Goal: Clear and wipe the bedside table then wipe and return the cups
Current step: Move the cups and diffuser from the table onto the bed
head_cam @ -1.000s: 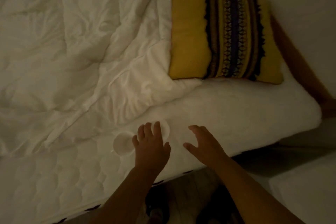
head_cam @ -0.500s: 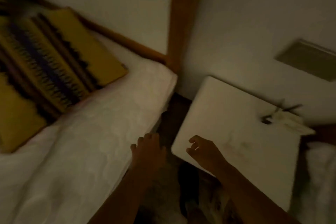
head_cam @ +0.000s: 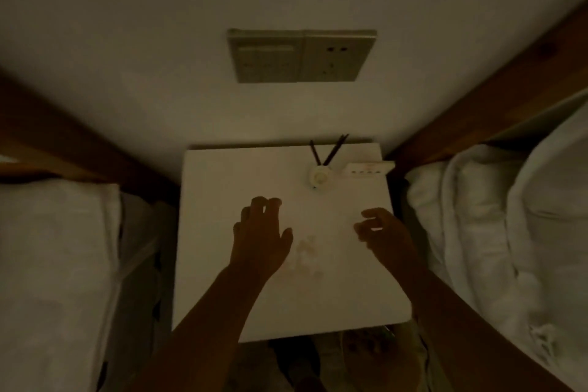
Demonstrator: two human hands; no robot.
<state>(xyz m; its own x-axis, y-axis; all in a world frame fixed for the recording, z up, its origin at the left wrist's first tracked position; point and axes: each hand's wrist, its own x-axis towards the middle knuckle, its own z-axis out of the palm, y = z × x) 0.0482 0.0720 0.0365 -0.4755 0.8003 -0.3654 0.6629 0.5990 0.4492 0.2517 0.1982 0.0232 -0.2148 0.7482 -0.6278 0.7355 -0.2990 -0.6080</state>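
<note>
Both hands hover over the white counter (head_cam: 222,216) holding nothing: left hand (head_cam: 259,239) with fingers spread, right hand (head_cam: 385,235) loosely curled. I'd guess they're going for the stuff in the back right corner. That's a small round pot (head_cam: 319,177) with two dark sticks (head_cam: 336,149) leaning apart in it, and a white box (head_cam: 369,169) just beside it. No cups in sight. There's a smudge (head_cam: 304,253) that needs wiping.

1. A white bedside table (head_cam: 222,232) stands against the wall between two white-covered beds (head_cam: 54,248).
2. The left hand (head_cam: 259,239) is over the table's middle with fingers spread. The right hand (head_cam: 386,237) is loosely curled and holds nothing.
3. At the back right, a round white holder (head_cam: 320,177) with two dark sticks (head_cam: 334,151) sits beside a white box (head_cam: 369,169).
4. A faint reddish smudge (head_cam: 304,256) marks the top.
5. A switch-and-socket panel (head_cam: 302,56) is on the wall.
</note>
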